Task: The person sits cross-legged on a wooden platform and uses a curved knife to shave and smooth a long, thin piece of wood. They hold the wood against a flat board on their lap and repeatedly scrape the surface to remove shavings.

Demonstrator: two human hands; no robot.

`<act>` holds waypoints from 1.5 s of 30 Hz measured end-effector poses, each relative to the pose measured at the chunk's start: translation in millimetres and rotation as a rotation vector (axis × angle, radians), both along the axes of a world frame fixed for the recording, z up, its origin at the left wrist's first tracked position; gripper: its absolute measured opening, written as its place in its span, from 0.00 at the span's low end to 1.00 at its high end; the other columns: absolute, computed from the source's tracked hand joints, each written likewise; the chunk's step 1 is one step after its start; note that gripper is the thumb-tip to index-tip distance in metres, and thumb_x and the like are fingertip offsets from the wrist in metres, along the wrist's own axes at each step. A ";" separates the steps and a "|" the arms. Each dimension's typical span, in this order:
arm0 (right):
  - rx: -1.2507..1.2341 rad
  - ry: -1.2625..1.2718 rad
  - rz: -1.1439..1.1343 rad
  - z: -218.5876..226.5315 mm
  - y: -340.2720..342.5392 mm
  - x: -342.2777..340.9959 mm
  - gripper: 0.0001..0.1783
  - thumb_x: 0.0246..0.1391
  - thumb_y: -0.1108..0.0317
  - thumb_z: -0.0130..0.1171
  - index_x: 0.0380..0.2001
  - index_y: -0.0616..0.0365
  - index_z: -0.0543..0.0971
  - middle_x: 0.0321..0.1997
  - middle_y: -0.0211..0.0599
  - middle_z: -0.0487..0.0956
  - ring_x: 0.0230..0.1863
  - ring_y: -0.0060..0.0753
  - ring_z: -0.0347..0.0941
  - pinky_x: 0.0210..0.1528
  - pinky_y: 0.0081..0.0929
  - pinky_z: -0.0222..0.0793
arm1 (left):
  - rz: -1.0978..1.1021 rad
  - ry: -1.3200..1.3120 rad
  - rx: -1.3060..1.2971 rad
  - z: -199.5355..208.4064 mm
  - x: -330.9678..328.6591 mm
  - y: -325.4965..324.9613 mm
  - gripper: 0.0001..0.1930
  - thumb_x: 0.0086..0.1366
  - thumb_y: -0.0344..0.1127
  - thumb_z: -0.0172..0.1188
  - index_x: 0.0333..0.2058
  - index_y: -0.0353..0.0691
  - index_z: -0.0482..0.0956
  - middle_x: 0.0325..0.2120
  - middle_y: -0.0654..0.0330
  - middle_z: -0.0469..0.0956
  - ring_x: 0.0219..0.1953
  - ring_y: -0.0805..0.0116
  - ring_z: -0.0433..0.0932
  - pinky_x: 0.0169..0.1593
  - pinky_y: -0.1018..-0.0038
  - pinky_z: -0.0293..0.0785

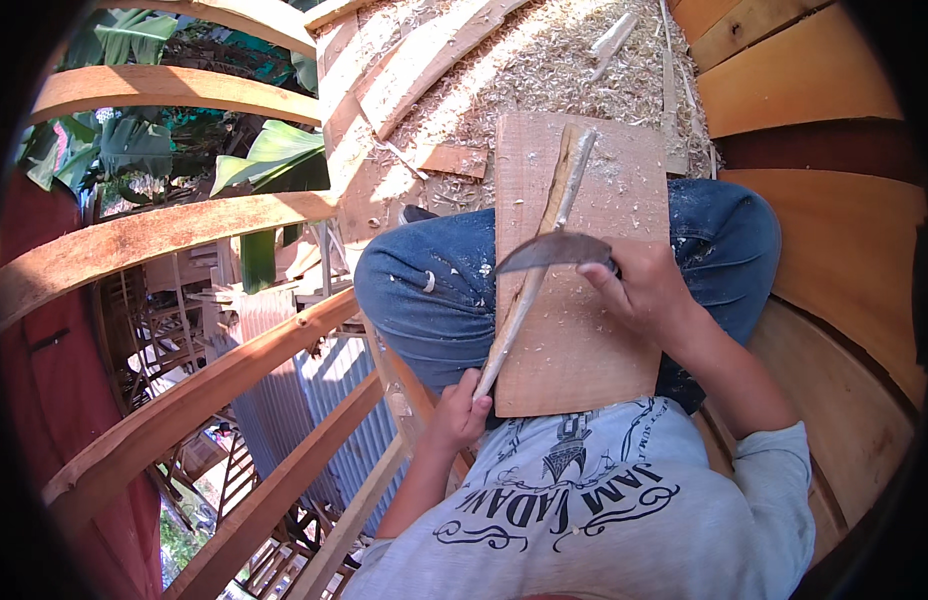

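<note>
A wooden board [594, 345] lies across my lap, over my crossed legs in blue jeans. Slanting over it is a thin, roughly split wooden stick [564, 185], pale on one side and darker yellow-brown on the other. My left hand [458, 412] is closed around the stick's near end, at the board's lower left edge. In my right hand [639, 285] is a knife with a curved, dark blade [552, 251]; the fingers hide most of its handle. The blade points left and crosses over the stick near its middle. Small pale chips dot the board.
Wood shavings [544, 75] cover the floor ahead, with loose offcuts [454, 160] among them. Curved wooden ribs [174, 225] with open gaps run along the left, above corrugated sheets [349, 420] lower down. Overlapping planks [824, 225] rise at my right.
</note>
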State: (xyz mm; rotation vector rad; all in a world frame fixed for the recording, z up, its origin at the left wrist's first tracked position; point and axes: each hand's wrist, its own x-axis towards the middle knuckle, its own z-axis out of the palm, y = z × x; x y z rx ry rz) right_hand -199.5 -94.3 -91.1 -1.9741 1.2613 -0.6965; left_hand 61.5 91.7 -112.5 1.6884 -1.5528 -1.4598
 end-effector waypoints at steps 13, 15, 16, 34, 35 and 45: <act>0.096 0.104 0.089 6.1 -11.5 -6.6 0.22 0.51 0.51 0.60 0.20 0.60 0.75 0.18 0.46 0.74 0.21 0.48 0.75 0.23 0.36 0.69 | 0.028 0.001 -0.003 6.6 -3.0 -7.5 0.21 0.67 0.50 0.45 0.36 0.32 0.66 0.15 0.48 0.65 0.19 0.44 0.71 0.24 0.63 0.65; 0.054 0.030 -0.012 6.0 -13.0 -5.5 0.21 0.52 0.52 0.60 0.21 0.61 0.76 0.18 0.47 0.74 0.21 0.50 0.74 0.23 0.36 0.69 | 0.011 0.004 0.035 8.4 -3.3 -8.5 0.21 0.67 0.50 0.45 0.36 0.32 0.67 0.16 0.47 0.66 0.19 0.45 0.72 0.25 0.63 0.65; 0.029 -0.013 -0.068 6.7 -14.3 -4.0 0.20 0.52 0.53 0.60 0.21 0.61 0.76 0.18 0.48 0.74 0.21 0.51 0.74 0.23 0.37 0.69 | -0.002 0.000 0.049 10.1 -2.0 -10.8 0.21 0.67 0.50 0.45 0.36 0.32 0.67 0.16 0.47 0.66 0.19 0.45 0.72 0.25 0.63 0.65; -0.183 0.251 0.471 9.5 11.4 2.5 0.22 0.50 0.50 0.61 0.19 0.58 0.72 0.17 0.42 0.74 0.18 0.45 0.74 0.21 0.33 0.69 | -0.018 0.004 -0.042 0.5 -0.4 -5.7 0.20 0.67 0.49 0.46 0.37 0.32 0.66 0.16 0.49 0.65 0.20 0.46 0.72 0.25 0.64 0.65; -0.143 0.174 0.337 6.8 2.1 0.7 0.21 0.50 0.51 0.61 0.19 0.58 0.72 0.17 0.42 0.74 0.18 0.45 0.74 0.20 0.33 0.69 | -0.009 0.003 -0.045 1.6 1.7 -6.3 0.20 0.67 0.48 0.46 0.37 0.32 0.66 0.16 0.49 0.65 0.20 0.46 0.72 0.25 0.64 0.66; -0.249 0.214 -0.032 3.7 -41.3 -18.8 0.23 0.50 0.53 0.62 0.14 0.58 0.70 0.14 0.45 0.71 0.17 0.45 0.73 0.19 0.32 0.68 | 0.025 0.022 0.035 10.6 -2.0 -12.5 0.20 0.67 0.48 0.46 0.39 0.32 0.68 0.18 0.46 0.67 0.22 0.42 0.73 0.27 0.61 0.67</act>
